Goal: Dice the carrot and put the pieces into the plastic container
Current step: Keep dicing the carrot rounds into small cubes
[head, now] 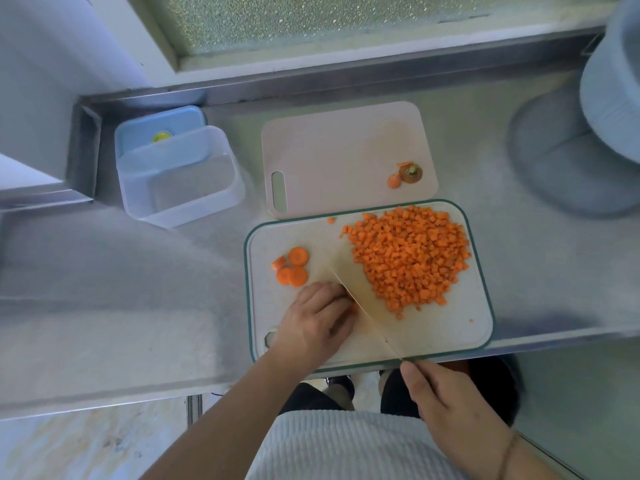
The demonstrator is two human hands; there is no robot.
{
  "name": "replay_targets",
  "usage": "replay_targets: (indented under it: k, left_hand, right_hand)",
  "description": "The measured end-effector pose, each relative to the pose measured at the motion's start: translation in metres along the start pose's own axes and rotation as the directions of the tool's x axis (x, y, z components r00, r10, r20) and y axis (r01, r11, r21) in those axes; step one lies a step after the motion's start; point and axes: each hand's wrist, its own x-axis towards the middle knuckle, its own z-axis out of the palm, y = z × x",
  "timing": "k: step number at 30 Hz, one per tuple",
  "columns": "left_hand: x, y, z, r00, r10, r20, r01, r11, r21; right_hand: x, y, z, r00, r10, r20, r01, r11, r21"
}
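Two hands worked: left hand fingers curled on carrot, right hand gripping the knife.

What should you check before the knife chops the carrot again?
1. Left hand curled over the carrot bit, fingertips tucked: cannot tell, fingertips hidden.
2. Right hand gripping the knife: ok.
3. Blade apart from the left hand: not ok, it sits right beside the fingers.
4. Cutting board fully on the counter: not ok, its near edge overhangs.
5. Diced pile clear of the blade: ok.
6. Container open and empty, ready: ok.
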Motion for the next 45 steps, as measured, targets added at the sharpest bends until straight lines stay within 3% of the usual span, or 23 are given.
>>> replay_targets:
  k: [6,14,21,25,29,35,38,42,45]
  left_hand:
    - [-0.001,0.0,-0.001,1.0,0.025,-0.018,-0.026,0.999,-0.026]
    - [-0.003,0.001,-0.001,0.999,0.038,0.004,-0.038,0.999,-0.011]
    - [-0.003,-0.001,0.0,0.999,0.035,0.013,-0.035,0.999,-0.007]
    - [-0.003,-0.002,-0.001,0.999,0.038,0.011,-0.038,0.999,-0.005]
    - [-0.001,-0.001,-0.004,0.997,0.068,0.027,-0.069,0.998,0.011]
    - [-0.004,-0.007,-0.008,0.996,0.08,0.03,-0.081,0.996,0.025]
    - [-0.005,-0.005,-0.007,0.996,0.083,0.036,-0.083,0.996,0.017]
    - [-0.003,-0.006,-0.007,0.996,0.08,0.029,-0.08,0.997,0.005]
    - [-0.004,-0.006,-0.009,0.995,0.096,0.032,-0.097,0.995,0.019]
  right_hand:
    - [0.0,0.016,0.008,1.0,0.012,0.026,-0.009,0.994,-0.112]
    - [0.024,0.001,0.012,0.996,-0.066,-0.064,0.067,0.998,0.009]
    - [-0.007,0.01,0.008,0.998,0.063,-0.021,-0.064,0.996,-0.055]
    - [0.009,0.01,0.015,1.0,-0.006,0.018,0.007,0.998,-0.059]
    - [0.024,-0.005,0.019,0.996,-0.07,-0.047,0.069,0.997,-0.025]
    - [-0.01,-0.01,0.008,0.999,0.054,0.0,-0.054,0.998,-0.021]
    - [-0.011,-0.009,0.012,0.993,0.104,-0.057,-0.106,0.994,-0.03]
    - [0.009,-0.006,0.022,1.0,0.005,-0.011,-0.005,1.0,-0.021]
    - [0.013,-0.011,0.019,0.998,-0.013,-0.054,0.014,1.0,0.014]
